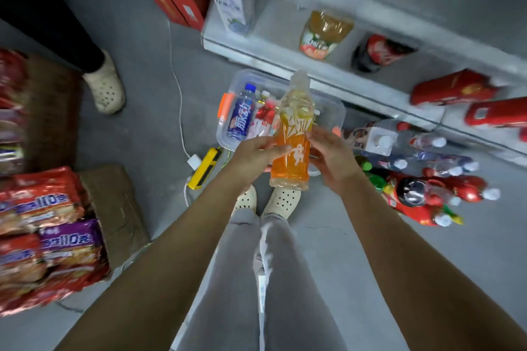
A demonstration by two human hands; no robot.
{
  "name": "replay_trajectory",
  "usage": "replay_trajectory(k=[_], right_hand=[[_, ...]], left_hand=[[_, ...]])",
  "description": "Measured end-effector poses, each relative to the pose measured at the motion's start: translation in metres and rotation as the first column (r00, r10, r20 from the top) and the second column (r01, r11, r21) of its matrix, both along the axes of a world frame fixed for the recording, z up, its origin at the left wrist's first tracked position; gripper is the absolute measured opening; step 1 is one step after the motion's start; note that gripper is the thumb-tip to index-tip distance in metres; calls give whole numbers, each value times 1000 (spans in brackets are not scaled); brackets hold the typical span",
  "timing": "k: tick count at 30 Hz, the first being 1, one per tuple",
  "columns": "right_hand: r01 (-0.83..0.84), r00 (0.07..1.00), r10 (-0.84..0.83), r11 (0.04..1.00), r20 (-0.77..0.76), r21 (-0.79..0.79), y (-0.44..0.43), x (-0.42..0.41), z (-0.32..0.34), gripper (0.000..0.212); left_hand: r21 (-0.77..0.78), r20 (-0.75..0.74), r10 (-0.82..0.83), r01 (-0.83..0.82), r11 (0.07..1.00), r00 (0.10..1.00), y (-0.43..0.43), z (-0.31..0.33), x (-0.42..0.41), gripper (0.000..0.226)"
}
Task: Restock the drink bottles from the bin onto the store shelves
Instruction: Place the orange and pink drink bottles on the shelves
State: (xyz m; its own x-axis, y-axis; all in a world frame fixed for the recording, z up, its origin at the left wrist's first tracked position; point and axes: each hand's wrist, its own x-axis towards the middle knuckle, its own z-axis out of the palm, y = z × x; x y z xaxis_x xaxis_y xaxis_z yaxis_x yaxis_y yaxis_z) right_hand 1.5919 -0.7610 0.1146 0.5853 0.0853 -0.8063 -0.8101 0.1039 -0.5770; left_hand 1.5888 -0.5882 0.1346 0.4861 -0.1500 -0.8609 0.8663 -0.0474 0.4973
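Both hands clasp the orange bottle (292, 148) upright over the clear bin (328, 111): left hand (258, 155) and right hand (332, 155) wrap its sides. It holds amber drink, with an orange label bearing white print and a clear cap. The grey shelf (342, 77) lies just beyond.

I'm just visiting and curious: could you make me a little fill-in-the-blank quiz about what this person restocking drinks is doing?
1. The left hand and the right hand together hold one bottle with an ____ label.
2. The clear bin stands on the ____, in front of the shelves.
3. In the bin, the leftmost bottle has a ____ cap.

Missing words: orange; floor; blue.
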Motion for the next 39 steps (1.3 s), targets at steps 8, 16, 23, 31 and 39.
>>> replay_trajectory(k=[8, 16, 23, 31, 39], right_hand=[[188, 982, -188, 982, -9, -19, 3, -36, 213, 20], [246, 963, -252, 967, 97, 70, 5, -25, 317, 28], [298, 936, -309, 951, 171, 87, 20, -1, 359, 42], [352, 901, -364, 931, 235, 92, 42, 18, 392, 33], [413, 806, -375, 910, 458, 19, 58, 44, 419, 33]], left_hand=[[60, 87, -1, -4, 998, 996, -12, 221, -32, 24], [42, 229, 131, -144, 989, 965, -16, 311, -26, 27], [-73, 298, 129, -112, 991, 946, -3, 338, 8, 50], [-156, 369, 52, 6, 988, 928, 18, 362, 43, 51], [-37, 580, -200, 271, 962, 790, 40, 383, 81, 35]])
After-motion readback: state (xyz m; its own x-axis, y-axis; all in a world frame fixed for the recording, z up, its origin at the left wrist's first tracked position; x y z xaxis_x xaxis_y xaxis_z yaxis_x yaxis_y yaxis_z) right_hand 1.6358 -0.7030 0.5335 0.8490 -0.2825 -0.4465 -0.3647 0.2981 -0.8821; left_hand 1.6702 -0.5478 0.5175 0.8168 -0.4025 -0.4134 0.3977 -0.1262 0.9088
